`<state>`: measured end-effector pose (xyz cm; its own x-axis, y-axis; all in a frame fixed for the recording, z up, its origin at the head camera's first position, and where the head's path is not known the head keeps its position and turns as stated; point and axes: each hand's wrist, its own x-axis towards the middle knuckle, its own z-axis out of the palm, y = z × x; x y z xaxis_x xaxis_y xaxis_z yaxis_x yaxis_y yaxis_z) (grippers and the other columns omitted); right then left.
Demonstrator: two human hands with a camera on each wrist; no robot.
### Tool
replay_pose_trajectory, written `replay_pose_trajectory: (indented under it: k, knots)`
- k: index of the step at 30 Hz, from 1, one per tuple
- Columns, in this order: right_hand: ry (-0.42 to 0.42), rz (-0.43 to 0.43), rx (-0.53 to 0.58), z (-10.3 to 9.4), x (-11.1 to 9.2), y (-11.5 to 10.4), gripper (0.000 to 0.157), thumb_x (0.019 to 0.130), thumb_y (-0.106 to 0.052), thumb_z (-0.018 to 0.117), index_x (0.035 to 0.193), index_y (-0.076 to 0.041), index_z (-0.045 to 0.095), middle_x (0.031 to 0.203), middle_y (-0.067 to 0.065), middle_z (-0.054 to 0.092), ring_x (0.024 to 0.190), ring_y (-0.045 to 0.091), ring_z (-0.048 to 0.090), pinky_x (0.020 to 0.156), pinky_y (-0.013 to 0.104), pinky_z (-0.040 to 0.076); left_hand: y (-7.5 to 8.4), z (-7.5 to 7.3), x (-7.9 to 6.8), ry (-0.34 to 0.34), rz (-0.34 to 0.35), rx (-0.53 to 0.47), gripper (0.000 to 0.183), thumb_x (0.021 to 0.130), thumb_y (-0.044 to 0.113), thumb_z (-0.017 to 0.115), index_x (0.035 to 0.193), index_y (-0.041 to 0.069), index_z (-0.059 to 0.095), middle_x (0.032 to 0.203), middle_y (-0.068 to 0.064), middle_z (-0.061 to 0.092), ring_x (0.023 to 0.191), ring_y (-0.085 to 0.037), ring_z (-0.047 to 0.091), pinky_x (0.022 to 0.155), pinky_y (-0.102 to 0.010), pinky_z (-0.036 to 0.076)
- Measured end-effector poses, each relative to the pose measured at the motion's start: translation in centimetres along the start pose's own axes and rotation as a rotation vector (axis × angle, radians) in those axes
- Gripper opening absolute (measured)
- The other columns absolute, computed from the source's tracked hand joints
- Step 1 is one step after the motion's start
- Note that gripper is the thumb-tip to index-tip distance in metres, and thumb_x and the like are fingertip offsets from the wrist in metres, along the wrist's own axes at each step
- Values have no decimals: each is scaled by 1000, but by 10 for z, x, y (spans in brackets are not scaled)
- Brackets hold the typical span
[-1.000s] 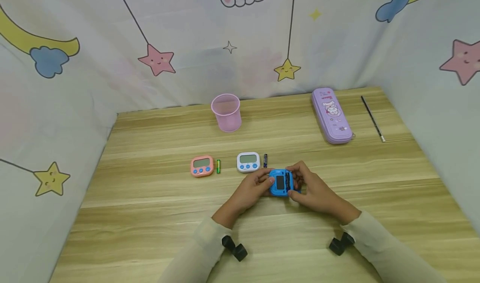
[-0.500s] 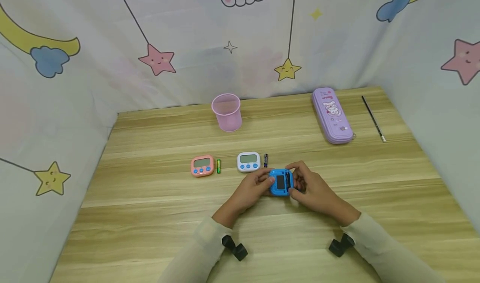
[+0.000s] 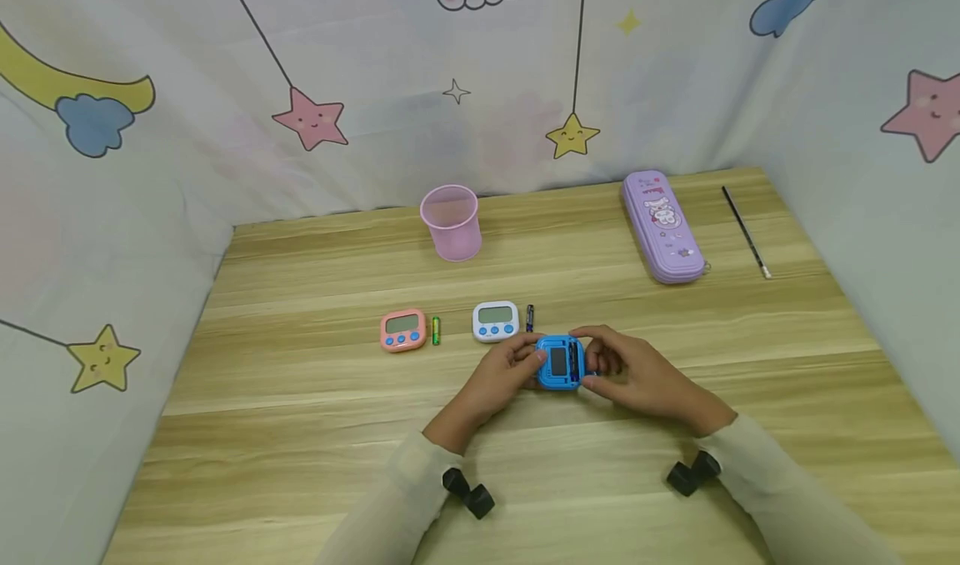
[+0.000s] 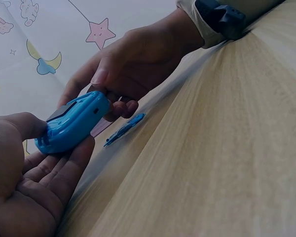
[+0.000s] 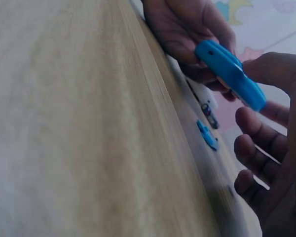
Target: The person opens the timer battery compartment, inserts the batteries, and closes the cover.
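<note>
A blue digital timer (image 3: 559,362) is held back side up, just above the table, with a dark battery in the slot along its right side. My left hand (image 3: 501,379) grips its left side, thumb on top and fingers beneath, as the left wrist view also shows. At the right edge, my right hand (image 3: 637,377) pinches the timer between thumb and index finger, the other fingers curled below. Under the hands lies a small blue battery cover (image 4: 124,130), also visible in the right wrist view; in the head view it is mostly hidden.
Beyond my left hand sit a white timer (image 3: 495,322) with a dark battery (image 3: 529,318), and a pink timer (image 3: 402,330) with a green battery (image 3: 436,331). Farther back stand a pink cup (image 3: 454,230), a purple pencil case (image 3: 663,227) and a pencil (image 3: 746,232).
My right hand and wrist have shifted slightly right, with the thumb drawn from the battery slot to the timer's edge. The left hand keeps its hold on the timer.
</note>
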<state>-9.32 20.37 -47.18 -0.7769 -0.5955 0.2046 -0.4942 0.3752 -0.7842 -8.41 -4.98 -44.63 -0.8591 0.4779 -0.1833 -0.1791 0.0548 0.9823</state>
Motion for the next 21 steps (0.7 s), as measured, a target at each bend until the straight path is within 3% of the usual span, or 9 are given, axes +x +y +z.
replay_pose_trajectory:
  k: [13, 17, 21]
  knots:
    - [-5, -14, 4, -11, -3, 6, 55, 86, -22, 77, 135, -18, 52, 102, -3, 60, 90, 12, 58, 78, 26, 50, 0, -1, 2, -13, -3, -40, 39, 102, 11, 50, 137, -6, 46, 115, -21, 63, 93, -13, 65, 82, -38, 57]
    - [-13, 0, -60, -14, -3, 9, 52, 85, -27, 78, 132, -22, 54, 106, -5, 59, 95, 10, 55, 83, 27, 49, 0, -1, 2, -7, -16, -37, 39, 102, 12, 50, 137, -5, 46, 116, -24, 62, 92, -13, 65, 82, -38, 57]
    - [-38, -2, -129, -16, -3, 10, 54, 84, -30, 78, 132, -24, 54, 119, -5, 56, 108, 11, 51, 94, 36, 45, 1, -1, 1, -6, -26, -42, 39, 103, 12, 50, 138, -5, 45, 120, -27, 60, 94, -14, 65, 83, -39, 57]
